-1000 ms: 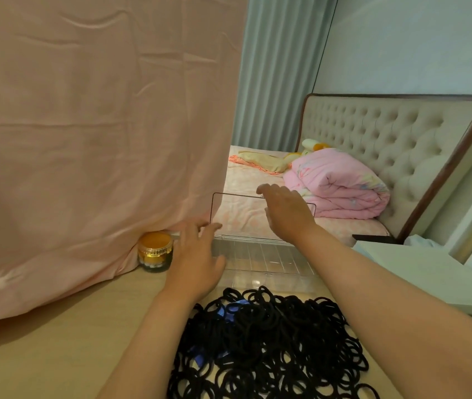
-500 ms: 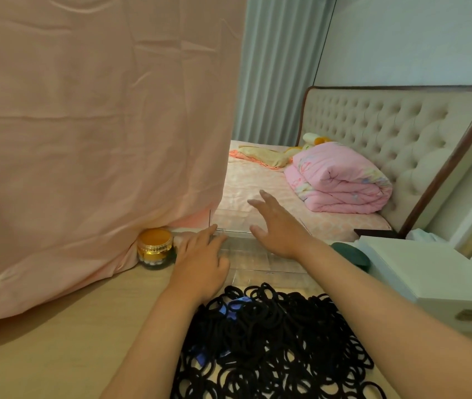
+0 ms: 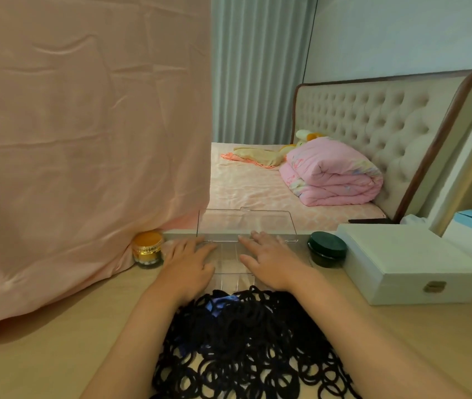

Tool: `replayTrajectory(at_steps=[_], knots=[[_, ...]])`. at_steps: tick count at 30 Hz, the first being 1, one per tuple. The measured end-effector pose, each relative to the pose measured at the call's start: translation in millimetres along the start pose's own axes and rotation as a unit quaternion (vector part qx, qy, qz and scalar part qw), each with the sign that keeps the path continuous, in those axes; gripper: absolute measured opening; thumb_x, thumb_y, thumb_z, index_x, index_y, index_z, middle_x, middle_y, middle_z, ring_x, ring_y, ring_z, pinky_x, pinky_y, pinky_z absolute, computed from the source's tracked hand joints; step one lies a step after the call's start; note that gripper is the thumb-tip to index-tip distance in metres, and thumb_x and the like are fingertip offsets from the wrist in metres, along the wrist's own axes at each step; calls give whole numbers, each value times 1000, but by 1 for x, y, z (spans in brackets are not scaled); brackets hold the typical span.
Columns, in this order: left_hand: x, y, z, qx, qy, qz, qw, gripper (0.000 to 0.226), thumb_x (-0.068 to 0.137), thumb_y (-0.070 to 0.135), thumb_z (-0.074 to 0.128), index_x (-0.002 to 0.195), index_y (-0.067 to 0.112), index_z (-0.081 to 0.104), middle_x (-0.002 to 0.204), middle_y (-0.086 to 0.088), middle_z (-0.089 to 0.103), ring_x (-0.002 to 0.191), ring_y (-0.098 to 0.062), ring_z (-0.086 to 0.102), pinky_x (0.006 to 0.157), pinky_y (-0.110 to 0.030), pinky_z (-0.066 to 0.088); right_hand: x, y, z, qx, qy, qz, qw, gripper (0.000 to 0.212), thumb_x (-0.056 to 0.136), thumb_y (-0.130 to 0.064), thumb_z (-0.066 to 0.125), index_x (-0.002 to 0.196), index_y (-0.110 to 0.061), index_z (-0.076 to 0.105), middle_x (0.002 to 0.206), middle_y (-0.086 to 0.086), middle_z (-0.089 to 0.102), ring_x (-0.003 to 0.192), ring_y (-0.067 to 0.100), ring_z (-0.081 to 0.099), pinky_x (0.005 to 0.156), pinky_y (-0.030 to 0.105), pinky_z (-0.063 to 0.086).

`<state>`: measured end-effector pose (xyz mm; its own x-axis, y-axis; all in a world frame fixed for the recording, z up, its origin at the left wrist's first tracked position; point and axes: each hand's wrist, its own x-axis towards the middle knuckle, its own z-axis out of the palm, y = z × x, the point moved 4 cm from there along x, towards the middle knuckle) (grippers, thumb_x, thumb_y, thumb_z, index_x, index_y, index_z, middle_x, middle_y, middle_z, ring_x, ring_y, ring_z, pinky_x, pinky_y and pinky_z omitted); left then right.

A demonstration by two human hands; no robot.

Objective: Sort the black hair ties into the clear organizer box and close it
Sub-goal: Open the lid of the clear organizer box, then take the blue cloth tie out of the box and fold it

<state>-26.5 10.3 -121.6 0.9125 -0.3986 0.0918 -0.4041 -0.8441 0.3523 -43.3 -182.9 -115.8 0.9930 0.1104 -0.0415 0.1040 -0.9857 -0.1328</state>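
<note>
While your left hand (image 3: 188, 266) and right hand (image 3: 272, 263) lie flat on organizer box (image 3: 229, 264): hair ties (image 3: 246, 341), likely soft, light, tangling; pinch edge loops.

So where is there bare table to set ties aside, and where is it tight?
The table is bare left, between the pink cloth and the hair ties, and right, in front of the white box. The back is crowded: gold jar, clear organizer box under the left hand and right hand, green jar, close together.

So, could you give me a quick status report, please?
Flat on clear plastic organizer box: left hand, right hand. Its lid up. Pile of black hair ties nearside, unsorted. Nothing blocking.
</note>
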Motion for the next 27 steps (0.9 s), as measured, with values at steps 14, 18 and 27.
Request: replayTrajectory(at_steps=[14,18,27], knots=[[-57,24,-35,-48,69,53,995,12,93,32,61,90,44,59,87,21,62,84,3,56,69,-19,45,-69,-56,-27,106,57,-67,990,23,100,-27,56,115,-31,73,114,-8,72,104,13,65,92,36,54],[-63,25,-22,-10,15,55,998,8,88,38,65,88,45,63,93,23,63,89,1,56,79,-26,54,-63,-63,-5,-23,29,-64,997,23,99,-29,59,118,-28,72,111,-1,71,101,22,66,88,42,56],[-63,26,-24,4,-95,34,995,31,91,30,66,121,38,65,114,19,69,93,1,62,81,-21,51,-62,-66,1,-27,-29,-52,998,19,95,-36,63,107,-28,74,100,-4,70,90,19,66,84,40,58]])
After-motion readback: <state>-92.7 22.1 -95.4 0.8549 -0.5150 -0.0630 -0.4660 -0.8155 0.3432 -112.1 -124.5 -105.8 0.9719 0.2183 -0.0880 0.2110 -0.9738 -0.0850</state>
